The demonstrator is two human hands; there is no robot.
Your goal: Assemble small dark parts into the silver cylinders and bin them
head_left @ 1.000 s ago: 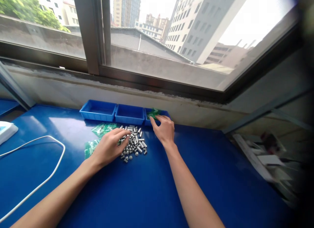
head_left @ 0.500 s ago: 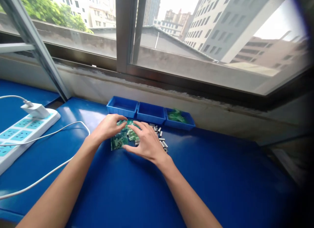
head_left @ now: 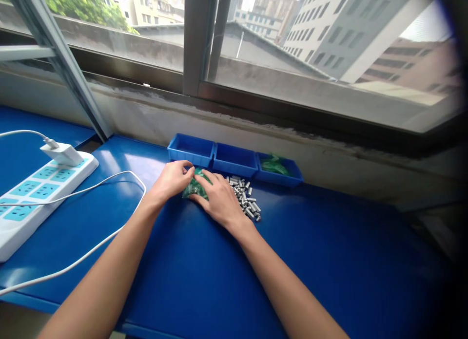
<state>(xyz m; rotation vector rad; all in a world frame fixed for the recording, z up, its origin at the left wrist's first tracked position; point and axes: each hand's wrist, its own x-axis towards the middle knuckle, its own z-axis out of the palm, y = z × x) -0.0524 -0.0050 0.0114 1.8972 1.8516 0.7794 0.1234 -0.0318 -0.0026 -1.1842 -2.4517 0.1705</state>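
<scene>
My left hand (head_left: 176, 179) is at the left side of a crumpled green see-through plastic bag (head_left: 195, 187), its thumb and fingers pinched together at the bag's upper edge. My right hand (head_left: 222, 197) curves over the bag from the right, thumb at the near edge and fingers on top, gripping it. Dark small bits show through the plastic, too blurred to name. Right beside my right hand lies a loose pile of small silvery metal pieces (head_left: 250, 202), partly hidden by the fingers.
Behind my hands stand three joined blue bins: left bin (head_left: 192, 156), middle bin (head_left: 235, 167), and right bin (head_left: 292, 179) holding green plastic scraps (head_left: 275, 164). On the left, a white power strip (head_left: 82, 169) with a plugged-in charger (head_left: 64, 154) and white cable (head_left: 98, 244) lies on the blue table (head_left: 204, 280).
My hands have drawn closer together around the green bag, which is now bunched up smaller. The left fingers have closed into a pinch. More of the metal pile shows, and the view has shifted slightly.
</scene>
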